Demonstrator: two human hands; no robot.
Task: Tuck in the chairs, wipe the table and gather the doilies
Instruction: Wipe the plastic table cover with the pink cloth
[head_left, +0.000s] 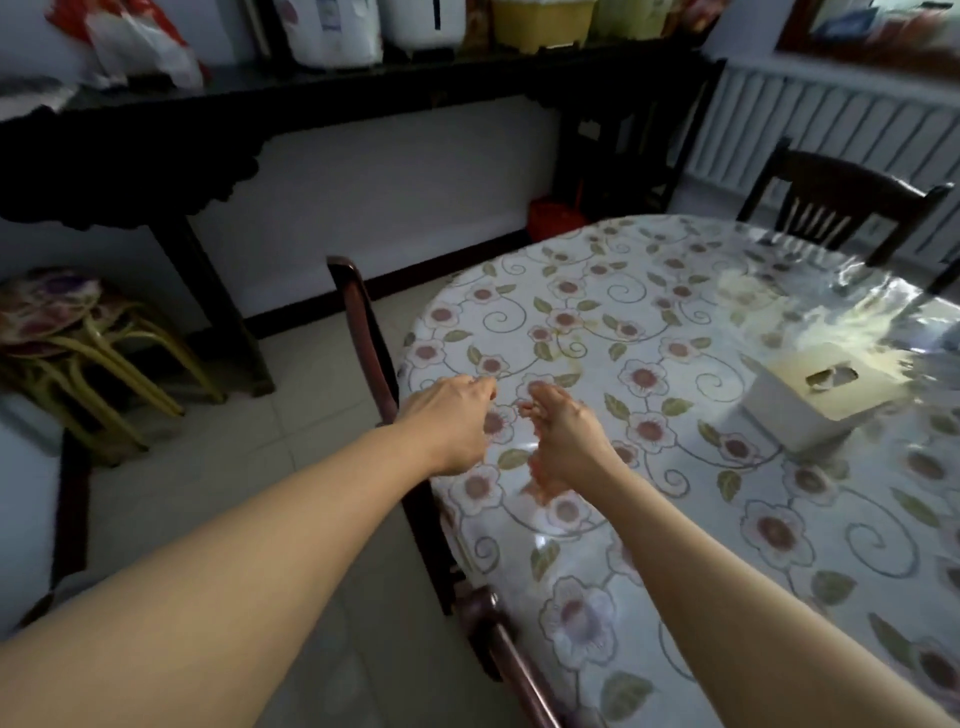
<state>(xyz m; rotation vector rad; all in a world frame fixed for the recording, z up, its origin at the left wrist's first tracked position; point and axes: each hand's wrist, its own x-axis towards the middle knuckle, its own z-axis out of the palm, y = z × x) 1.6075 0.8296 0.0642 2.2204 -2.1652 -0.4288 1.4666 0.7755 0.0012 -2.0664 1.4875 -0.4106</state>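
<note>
Head view looks down on the table (727, 519), an oval top under a glossy floral cloth that fills the right half of the frame. Everything else is placed from it.

Beyond the table's far-left side, against the white wall, stands a long dark console (208, 119) loaded with bags and tubs. A white radiator (810, 124) runs along the wall past the table's far end.

Three chairs show. One chair (374, 358) sits tight against the table's left edge, its dark red top rail running along the rim. A second chair (831, 208) stands at the far end, its slatted back rising just above the cloth. A third rail (511, 660) lies at the near-left edge, close to the cloth.

Left of the table, well apart on the tiled floor, is a stack of stools (57, 322) with floral seats and yellowish legs. A red object (550, 218) sits on the floor near the far-left rim; what it is I cannot tell.

On the table's right part rests a white tissue box (810, 400), its top opening showing.

Both bare forearms reach out over the left edge. The left hand (447, 421) hovers just above the rim beside the near chair rail, fingers curled loosely inward, holding nothing. The right hand (561, 441) hangs over the cloth just beside it, fingers bunched narrowly together and empty, its reflection faint below. No doily can be made out.
</note>
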